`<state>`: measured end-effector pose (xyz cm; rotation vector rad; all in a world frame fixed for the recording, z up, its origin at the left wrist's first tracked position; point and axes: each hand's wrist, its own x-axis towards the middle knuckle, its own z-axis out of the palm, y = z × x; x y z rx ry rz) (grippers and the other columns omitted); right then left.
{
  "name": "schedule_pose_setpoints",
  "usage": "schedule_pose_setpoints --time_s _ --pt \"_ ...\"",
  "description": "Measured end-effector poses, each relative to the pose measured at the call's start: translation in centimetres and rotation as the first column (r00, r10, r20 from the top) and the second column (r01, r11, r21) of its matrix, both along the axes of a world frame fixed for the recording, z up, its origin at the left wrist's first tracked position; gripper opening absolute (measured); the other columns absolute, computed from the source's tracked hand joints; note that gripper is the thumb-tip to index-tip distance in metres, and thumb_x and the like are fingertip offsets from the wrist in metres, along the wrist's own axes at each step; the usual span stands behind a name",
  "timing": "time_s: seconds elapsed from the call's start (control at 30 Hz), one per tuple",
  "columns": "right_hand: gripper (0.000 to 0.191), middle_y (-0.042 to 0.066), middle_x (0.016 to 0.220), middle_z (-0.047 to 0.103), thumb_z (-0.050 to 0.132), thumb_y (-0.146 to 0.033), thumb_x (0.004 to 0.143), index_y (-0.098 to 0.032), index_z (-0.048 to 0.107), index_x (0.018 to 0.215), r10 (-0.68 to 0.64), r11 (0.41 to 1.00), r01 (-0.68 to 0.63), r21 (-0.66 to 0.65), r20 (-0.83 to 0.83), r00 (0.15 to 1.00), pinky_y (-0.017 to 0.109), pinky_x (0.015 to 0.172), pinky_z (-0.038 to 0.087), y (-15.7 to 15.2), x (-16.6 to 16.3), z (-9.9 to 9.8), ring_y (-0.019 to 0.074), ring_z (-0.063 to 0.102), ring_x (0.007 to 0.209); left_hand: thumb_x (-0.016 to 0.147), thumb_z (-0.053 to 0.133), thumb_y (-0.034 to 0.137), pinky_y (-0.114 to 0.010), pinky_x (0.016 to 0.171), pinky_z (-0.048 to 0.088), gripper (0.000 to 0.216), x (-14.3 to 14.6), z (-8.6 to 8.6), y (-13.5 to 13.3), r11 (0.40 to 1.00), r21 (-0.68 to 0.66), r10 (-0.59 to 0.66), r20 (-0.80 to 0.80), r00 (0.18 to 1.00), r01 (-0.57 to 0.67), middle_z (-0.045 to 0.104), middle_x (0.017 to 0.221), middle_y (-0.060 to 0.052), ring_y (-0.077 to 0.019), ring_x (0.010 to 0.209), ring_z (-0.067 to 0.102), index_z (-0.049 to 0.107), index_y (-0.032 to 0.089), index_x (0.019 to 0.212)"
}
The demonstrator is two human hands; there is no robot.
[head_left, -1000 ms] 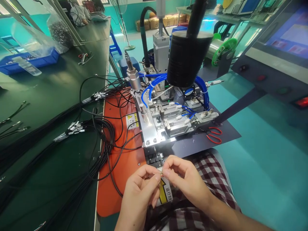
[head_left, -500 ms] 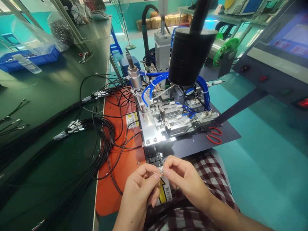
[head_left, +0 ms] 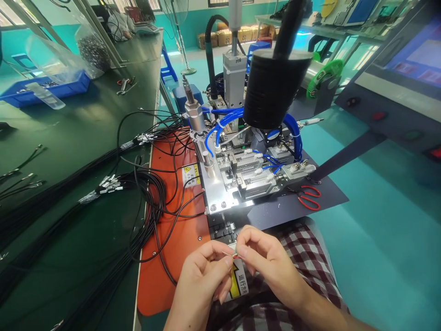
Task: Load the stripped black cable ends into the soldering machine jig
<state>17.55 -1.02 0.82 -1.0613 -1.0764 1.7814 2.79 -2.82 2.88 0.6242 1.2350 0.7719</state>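
- Thin wires point(head_left: 235, 256): mostly hidden by the left hand point(head_left: 206, 272) and right hand point(head_left: 268, 258), ends too small to tell.
- Arrow label point(head_left: 242, 284): partly covered by the hands.
- Screen point(head_left: 415, 62), right: cut off, its contents blurred.
- Machine point(head_left: 257, 184): part hidden behind the black shade point(head_left: 275, 89).

Far wall point(head_left: 199, 23) two-toned: teal below, white above. Bright window point(head_left: 8, 17) at upper left; lower edge of a second window point(head_left: 230, 2) at top centre. Floor point(head_left: 382, 230) teal, smooth, glossy; pale glare toward the wall. Long dark-green workbench point(head_left: 99, 103) down the left, its top reflecting light. Past its far end: blue stool point(head_left: 168, 65), standing fan point(head_left: 184, 55). Brown boxes point(head_left: 224, 37) line the wall's foot.
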Motion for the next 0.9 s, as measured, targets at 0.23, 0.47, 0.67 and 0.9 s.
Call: schedule_pose_setpoints --time_s 0.23,0.47,0.67,0.9 --pt "0.02 -0.008 0.05 0.039 0.062 -0.033 0.078 -0.017 0.056 0.068 0.223 0.97 -0.224 -0.096 -0.02 0.975 0.022 0.045 0.02 1.9 1.2 0.6 0.0078 0.029 0.046 0.074 0.065 0.029 -0.019 0.04 0.017 0.014 -0.2 -0.1 0.1 0.997 -0.022 -0.076 -0.032 0.997 0.076 0.04 0.04 0.01 -0.0031 0.033 0.03 0.058 0.017 0.075" --pt "0.023 -0.007 0.053 0.041 0.056 -0.035 0.086 -0.015 0.061 0.076 0.159 0.987 -0.159 -0.002 0.029 0.987 0.022 0.046 0.025 1.7 1.5 0.3 0.0079 0.033 0.047 0.074 0.066 0.03 -0.019 0.041 0.015 0.017 0.0 0.2 0.2 0.999 -0.017 -0.05 -0.038 0.998 0.049 0.04 0.04 0.011 -0.0022 0.033 0.029 0.057 0.016 0.075" --pt "0.009 -0.002 0.072 0.052 0.059 -0.023 0.082 -0.017 0.062 0.076 -0.001 0.981 -0.047 0.19 0.246 0.969 0.023 0.052 0.034 0.3 1.2 0.7 0.0095 0.044 0.056 0.077 0.064 0.034 -0.019 0.042 0.015 0.019 0.0 0.1 0.1 0.999 -0.016 -0.046 -0.062 0.997 0.045 0.039 0.039 0.011 -0.0034 0.034 0.03 0.057 0.017 0.08" --pt "0.01 -0.002 0.07 0.052 0.057 -0.017 0.082 -0.018 0.056 0.072 -0.073 0.941 -0.046 0.335 0.333 0.94 0.024 0.057 0.039 0.0 0.7 0.9 0.0117 0.048 0.061 0.077 0.063 0.035 -0.02 0.042 0.015 0.019 0.2 0.1 -0.1 0.998 -0.011 -0.061 -0.086 0.994 0.06 0.04 0.039 0.01 -0.0041 0.035 0.03 0.057 0.016 0.077"
